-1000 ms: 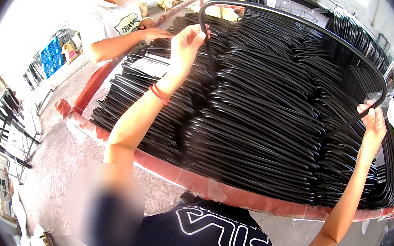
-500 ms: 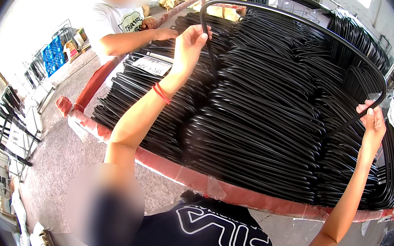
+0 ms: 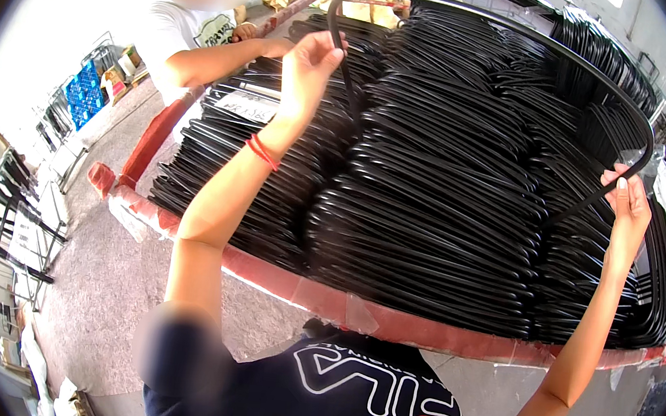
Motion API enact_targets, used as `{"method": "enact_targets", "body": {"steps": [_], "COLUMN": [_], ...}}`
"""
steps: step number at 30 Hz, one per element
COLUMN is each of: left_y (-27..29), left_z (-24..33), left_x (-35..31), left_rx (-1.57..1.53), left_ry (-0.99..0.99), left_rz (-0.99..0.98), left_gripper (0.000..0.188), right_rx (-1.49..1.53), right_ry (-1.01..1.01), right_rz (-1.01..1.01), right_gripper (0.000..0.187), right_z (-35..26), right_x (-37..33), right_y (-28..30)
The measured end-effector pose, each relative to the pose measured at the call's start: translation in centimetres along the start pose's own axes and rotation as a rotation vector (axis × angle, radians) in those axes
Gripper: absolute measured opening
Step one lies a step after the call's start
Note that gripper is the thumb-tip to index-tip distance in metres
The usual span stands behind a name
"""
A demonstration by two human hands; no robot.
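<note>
A bent black metal tube (image 3: 495,18), shaped like a wide U, is held up above the stacks by both my hands. My left hand (image 3: 309,67) pinches its left leg just below the bend. At the other end my right hand (image 3: 627,193) grips the right leg below its bend. Beneath it lie dense rows of similar black bent tubes (image 3: 433,186), stacked in several columns. The lower ends of the held tube are hard to tell apart from the stacks.
A red-wrapped rail (image 3: 293,281) runs along the stack's near side. At the far left of the stack a co-worker's arm (image 3: 218,62) reaches over. A paper label (image 3: 246,105) lies on the left tubes. Black frames (image 3: 20,216) stand at the left, near a blue crate (image 3: 84,92).
My left hand and the tube's left end have shifted slightly left and up. The right hand has hardly moved, and both hands keep their hold.
</note>
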State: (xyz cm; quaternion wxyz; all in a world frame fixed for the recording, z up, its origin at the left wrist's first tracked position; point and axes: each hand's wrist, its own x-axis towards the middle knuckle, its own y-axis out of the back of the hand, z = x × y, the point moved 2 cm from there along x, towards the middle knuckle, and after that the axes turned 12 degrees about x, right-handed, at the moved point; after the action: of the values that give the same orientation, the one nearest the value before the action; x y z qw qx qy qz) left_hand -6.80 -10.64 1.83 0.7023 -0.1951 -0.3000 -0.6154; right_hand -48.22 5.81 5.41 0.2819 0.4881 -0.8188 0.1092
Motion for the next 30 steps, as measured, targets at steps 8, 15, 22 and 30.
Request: {"method": "enact_targets", "body": {"steps": [8, 15, 22, 30], "left_y": [-0.4, -0.4, 0.0, -0.5], "left_z": [1.1, 0.4, 0.0, 1.2], "left_x": [0.6, 0.4, 0.3, 0.8], "left_rx": [-0.037, -0.086, -0.125, -0.087], "left_ry": [-0.089, -0.077, -0.023, -0.095], "left_rz": [0.119, 0.171, 0.136, 0.199], "left_gripper": [0.018, 0.014, 0.014, 0.020], "right_rx": [0.002, -0.018, -0.027, 0.002], "right_ry": [0.019, 0.008, 0.001, -0.016], "right_rz": [-0.015, 0.002, 0.026, 0.027], "right_gripper": [0.022, 0.020, 0.019, 0.019], "right_z": [0.8, 0.7, 0.5, 0.8], "right_x": [0.2, 0.1, -0.1, 0.1], "right_y": [0.4, 0.3, -0.1, 0.1]}}
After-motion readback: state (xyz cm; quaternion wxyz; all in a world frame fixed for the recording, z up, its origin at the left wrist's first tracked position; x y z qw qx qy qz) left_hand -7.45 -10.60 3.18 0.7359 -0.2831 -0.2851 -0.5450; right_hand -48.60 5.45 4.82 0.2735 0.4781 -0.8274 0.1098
